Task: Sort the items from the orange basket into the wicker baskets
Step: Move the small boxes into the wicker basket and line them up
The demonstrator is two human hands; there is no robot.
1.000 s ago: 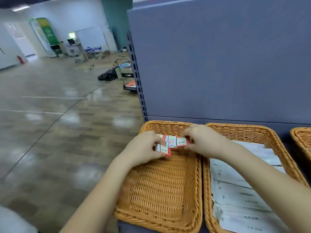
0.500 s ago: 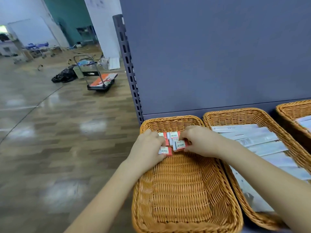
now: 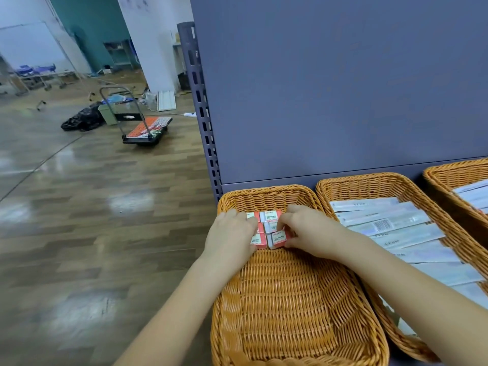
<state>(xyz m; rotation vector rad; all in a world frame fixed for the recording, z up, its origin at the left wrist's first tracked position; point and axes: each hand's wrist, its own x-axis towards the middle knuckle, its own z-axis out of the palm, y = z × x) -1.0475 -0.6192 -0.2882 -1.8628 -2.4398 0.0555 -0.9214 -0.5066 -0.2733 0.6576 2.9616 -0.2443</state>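
At far end of the left wicker basket point(image 3: 295, 307), small 2B boxes point(image 3: 272, 228) now sit in tidier rows vs. a sec ago; right hand point(image 3: 309, 233) pinches the nearest box, left hand point(image 3: 232, 233) steadies the stack's left side. Placement approx. done.

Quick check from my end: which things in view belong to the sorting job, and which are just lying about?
Part of the job:
- small 2B boxes, being lined up by the left hand and right hand
- left wicker basket holding them
- middle wicker basket with long white packets
- right wicker basket

Lying about:
- platform trolley
- black bag on the floor
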